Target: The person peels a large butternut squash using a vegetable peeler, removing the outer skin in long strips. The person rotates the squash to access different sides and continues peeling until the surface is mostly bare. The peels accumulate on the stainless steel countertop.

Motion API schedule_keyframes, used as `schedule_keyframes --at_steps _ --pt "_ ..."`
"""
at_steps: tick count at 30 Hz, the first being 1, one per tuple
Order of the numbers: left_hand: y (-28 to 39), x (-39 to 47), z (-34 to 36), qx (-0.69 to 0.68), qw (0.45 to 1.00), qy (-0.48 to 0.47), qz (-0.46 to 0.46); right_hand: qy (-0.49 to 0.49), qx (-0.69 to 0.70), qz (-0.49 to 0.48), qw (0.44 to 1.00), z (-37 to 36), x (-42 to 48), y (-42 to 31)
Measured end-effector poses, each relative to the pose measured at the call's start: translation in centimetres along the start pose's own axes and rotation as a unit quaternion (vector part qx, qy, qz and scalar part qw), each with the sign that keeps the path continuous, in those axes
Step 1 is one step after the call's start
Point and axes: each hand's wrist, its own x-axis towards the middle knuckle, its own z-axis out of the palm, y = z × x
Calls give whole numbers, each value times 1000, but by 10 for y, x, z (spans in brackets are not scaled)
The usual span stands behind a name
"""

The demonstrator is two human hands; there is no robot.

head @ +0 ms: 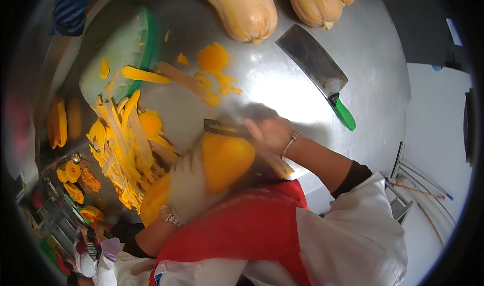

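Observation:
My left hand (191, 182), in a pale glove and with a watch at the wrist, grips a peeled orange squash (228, 161) held close to my red apron. At the squash's upper edge is a metal peeler blade (223, 129), blurred, held in my right hand (270, 133), which is bare with a bracelet at the wrist. Below that hand a long strip of peel (278, 164) hangs or lies. A heap of squash peelings (124, 150) lies on the steel table (181, 116) to the left.
A cleaver with a green handle (321, 66) lies at the right. Whole butternut squashes (245, 14) lie at the far side. A round green-rimmed board (113, 48) is at upper left, cut squash pieces (72, 171) at far left. Co-workers (89, 255) stand at lower left.

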Motion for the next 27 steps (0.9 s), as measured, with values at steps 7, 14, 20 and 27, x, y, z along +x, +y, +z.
schedule_keyframes --at_steps 7,14,20,27 --pt "1 2 -1 -1 1000 2 -14 39 103 -28 994 53 67 24" --pt "3 5 -3 20 999 27 11 -17 222 98 970 -6 41 28" --pt "1 7 -1 17 999 34 21 -11 12 48 999 -7 31 20" --pt "1 3 -6 -8 999 31 9 25 20 24 999 -4 17 17"
